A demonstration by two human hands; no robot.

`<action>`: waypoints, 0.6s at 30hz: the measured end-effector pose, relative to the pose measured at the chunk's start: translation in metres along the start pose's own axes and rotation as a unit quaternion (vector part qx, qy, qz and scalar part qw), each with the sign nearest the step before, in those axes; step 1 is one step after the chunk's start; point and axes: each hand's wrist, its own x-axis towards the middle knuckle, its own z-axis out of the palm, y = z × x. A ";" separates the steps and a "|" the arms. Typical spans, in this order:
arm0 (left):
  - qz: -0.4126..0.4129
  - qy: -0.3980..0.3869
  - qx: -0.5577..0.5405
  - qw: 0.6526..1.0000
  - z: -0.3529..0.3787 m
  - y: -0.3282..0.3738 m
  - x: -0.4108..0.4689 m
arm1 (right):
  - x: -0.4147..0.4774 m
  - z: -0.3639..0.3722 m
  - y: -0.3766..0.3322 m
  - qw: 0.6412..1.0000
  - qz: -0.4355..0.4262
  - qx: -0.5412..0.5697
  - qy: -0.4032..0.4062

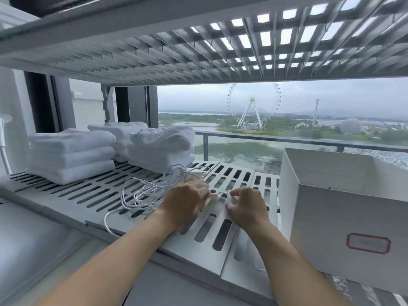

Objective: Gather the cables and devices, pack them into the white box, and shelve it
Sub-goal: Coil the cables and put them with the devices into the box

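Observation:
A loose tangle of thin white cables (145,191) lies on the slotted white shelf (84,195), with a small white device (194,174) half hidden among the loops. My left hand (185,204) rests on the right end of the tangle and pinches a white cable end. My right hand (245,208) sits just beside it with fingers curled, pinching another white piece. The open white box (344,217) with a red-framed label stands on the shelf to the right of both hands; its inside is hidden.
Three stacks of folded white towels (72,155) fill the back left of the shelf. A second slotted shelf (198,51) hangs close overhead. Behind the shelf is a window with a balcony railing (265,138).

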 end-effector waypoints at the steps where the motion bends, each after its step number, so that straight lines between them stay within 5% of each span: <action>1: -0.014 0.015 -0.021 1.000 -0.003 0.003 0.000 | 0.000 -0.002 -0.003 1.000 -0.008 0.005 0.011; 7: -0.059 0.078 -0.139 0.985 -0.027 0.019 0.008 | -0.011 -0.016 -0.028 0.996 -0.070 0.052 0.031; 18: -0.092 0.226 -0.119 0.962 -0.106 0.057 0.043 | -0.002 -0.112 -0.069 0.980 -0.172 0.025 0.100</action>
